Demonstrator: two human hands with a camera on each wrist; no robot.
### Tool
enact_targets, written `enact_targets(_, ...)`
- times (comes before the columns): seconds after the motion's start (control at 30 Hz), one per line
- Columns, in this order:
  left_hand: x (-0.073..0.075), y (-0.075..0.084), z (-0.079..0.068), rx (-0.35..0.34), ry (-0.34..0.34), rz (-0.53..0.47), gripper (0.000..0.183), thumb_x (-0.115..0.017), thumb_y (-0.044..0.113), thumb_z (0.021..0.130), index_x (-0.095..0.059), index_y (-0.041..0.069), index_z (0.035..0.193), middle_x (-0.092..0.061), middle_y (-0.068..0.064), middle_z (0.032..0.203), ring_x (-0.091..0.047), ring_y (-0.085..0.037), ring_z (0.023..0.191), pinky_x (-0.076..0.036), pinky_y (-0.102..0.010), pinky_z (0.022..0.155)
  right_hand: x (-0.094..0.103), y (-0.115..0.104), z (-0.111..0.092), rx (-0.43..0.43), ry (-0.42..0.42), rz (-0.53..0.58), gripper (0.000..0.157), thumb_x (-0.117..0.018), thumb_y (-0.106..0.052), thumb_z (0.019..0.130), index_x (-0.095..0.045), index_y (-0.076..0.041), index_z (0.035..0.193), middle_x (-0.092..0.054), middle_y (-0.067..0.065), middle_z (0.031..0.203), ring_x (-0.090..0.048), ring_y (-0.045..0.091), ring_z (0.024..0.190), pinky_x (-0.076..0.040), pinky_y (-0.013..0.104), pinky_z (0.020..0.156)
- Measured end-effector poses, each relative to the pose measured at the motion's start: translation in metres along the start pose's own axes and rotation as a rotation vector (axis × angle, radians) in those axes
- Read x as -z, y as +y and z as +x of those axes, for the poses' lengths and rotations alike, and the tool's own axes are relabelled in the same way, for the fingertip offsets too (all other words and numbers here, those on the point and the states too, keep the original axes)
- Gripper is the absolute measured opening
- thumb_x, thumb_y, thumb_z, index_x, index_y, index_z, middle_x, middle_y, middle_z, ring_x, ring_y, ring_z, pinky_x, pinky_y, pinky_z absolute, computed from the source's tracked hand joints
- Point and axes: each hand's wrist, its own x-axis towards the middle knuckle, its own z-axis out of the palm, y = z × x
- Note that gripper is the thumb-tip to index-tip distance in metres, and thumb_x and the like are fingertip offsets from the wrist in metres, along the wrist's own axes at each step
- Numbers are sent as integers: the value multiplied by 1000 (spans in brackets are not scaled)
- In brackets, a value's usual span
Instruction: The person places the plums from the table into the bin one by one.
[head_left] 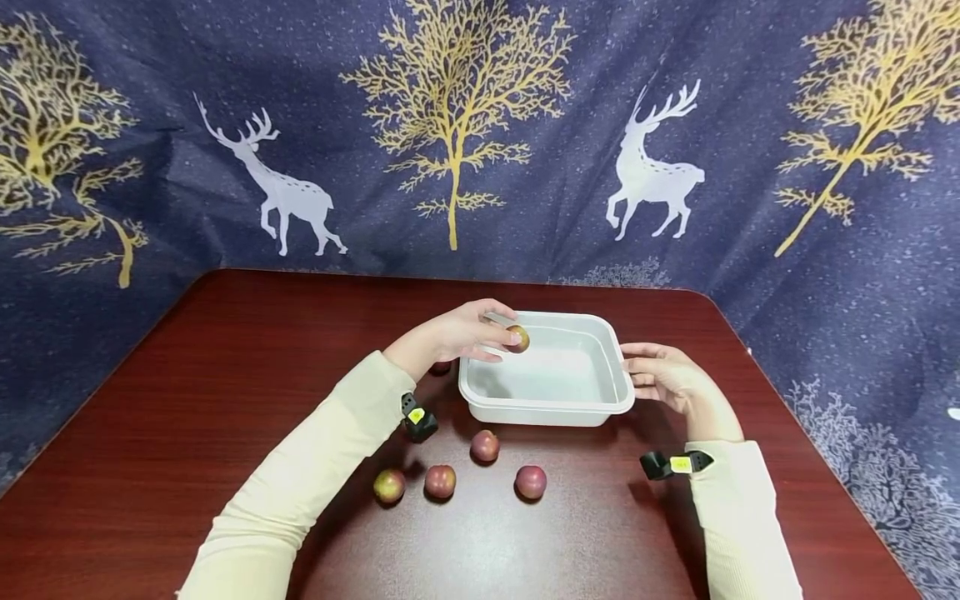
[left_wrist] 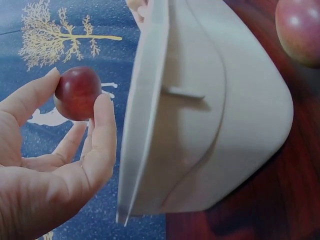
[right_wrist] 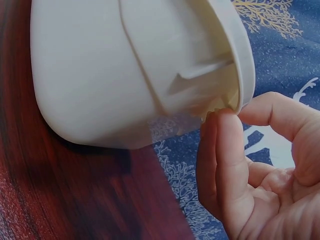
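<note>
Across the near part of the glossy red-brown wood-grain table (head_left: 600, 550), a round yellow-green and red fruit (head_left: 389, 486), a round reddish fruit (head_left: 439, 482) and a round purplish-red fruit (head_left: 531, 482) are lying apart, with a round dark-red fruit (head_left: 485, 447) resting just behind them, near a white rectangular plastic basin (head_left: 540, 415). At its right side the right hand (head_left: 667, 379) is gripping the rim between thumb and fingers. Above the basin's left part the left hand (head_left: 468, 333) is pinching a smooth, shiny round fruit (left_wrist: 77, 93) between thumb and fingertips; it is looking yellowish brown from the head, deep red from the left wrist. Beyond the table, a dark-blue fabric backdrop (head_left: 375, 225) is showing white deer (head_left: 652, 179) and golden trees (head_left: 455, 167).
</note>
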Motion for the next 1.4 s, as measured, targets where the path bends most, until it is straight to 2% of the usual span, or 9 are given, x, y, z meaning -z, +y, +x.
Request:
enact_targets(0.1, -3, -2, 5, 13, 5, 10, 52, -63, 8, 90, -40, 4, 137, -55, -15, 121, -59, -29, 112, -50, -43, 94, 0, 0, 0, 3, -2, -3, 26, -54, -1, 91, -49, -7, 116, -70, -4, 77, -68, 8, 69, -57, 25, 65)
enact_targets(0.5, -12, -9, 18, 53, -7, 10, 56, -64, 8, 89, -38, 3, 138, -58, -13, 115, -61, -25, 106, -45, -49, 100, -1, -2, -1, 9, -6, -5, 28, -54, -1, 91, -49, -5, 119, -71, -4, 78, -68, 8, 69, -56, 24, 64)
enact_targets(0.73, -18, -10, 21, 68, -13, 50, 55, -64, 9, 89, -39, 2, 138, -58, -10, 109, -61, -25, 104, -48, -47, 97, -1, -4, -1, -4, 2, -19, 31, -55, -2, 90, -47, -3, 121, -70, -5, 76, -67, 8, 69, -56, 24, 64)
enact_targets(0.93, -23, -13, 27, 73, -19, 22, 55, -64, 5, 89, -37, -1, 137, -59, -9, 102, -61, -26, 101, -48, -47, 97, 0, -2, -1, -4, 3, -14, 31, -55, -2, 90, -47, -3, 120, -71, -4, 77, -68, 8, 69, -56, 24, 64)
enact_targets(1.27, -27, -16, 32, 98, -23, 70, 52, -63, 8, 90, -40, 1, 136, -55, -16, 118, -60, -31, 111, -50, -45, 94, 2, 0, 1, 12, -9, -35, 41, -54, -3, 90, -40, 4, 128, -71, -5, 78, -68, 8, 71, -56, 24, 65)
enact_targets(1.4, -29, -18, 34, 96, -14, 81, 52, -65, 9, 89, -41, 1, 135, -57, -14, 115, -60, -31, 110, -51, -44, 94, 2, 1, 1, 19, -14, -34, 43, -53, -2, 91, -38, 6, 130, -71, -5, 79, -68, 8, 71, -57, 24, 65)
